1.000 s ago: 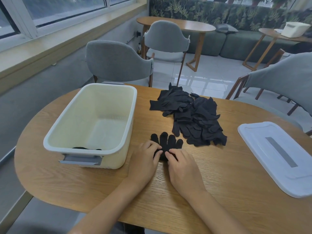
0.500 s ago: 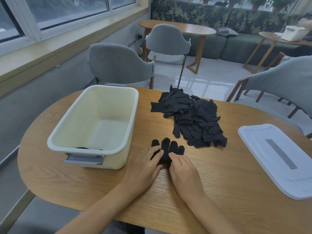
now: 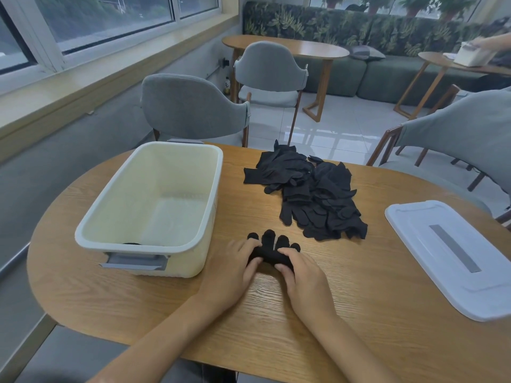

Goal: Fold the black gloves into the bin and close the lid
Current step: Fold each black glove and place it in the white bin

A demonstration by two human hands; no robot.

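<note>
One black glove (image 3: 269, 248) lies on the wooden table (image 3: 359, 313) in front of me, its cuff end rolled up towards the fingers, which point away. My left hand (image 3: 231, 272) grips the roll's left end and my right hand (image 3: 302, 277) its right end. A pile of black gloves (image 3: 312, 193) sits just beyond. The cream bin (image 3: 210, 194) stands open to the left, with a dark item (image 3: 132, 243) just showing behind its near rim. The white lid (image 3: 453, 252) lies flat at the right.
Grey chairs stand behind the table (image 3: 190, 106) and at the right (image 3: 459, 134). Further back are a second wooden table, a green sofa and another person's hand on a white box (image 3: 470, 53).
Both hands have rolled the glove's cuff end up from the table towards its fingers; earlier it lay flat under my fingertips.
</note>
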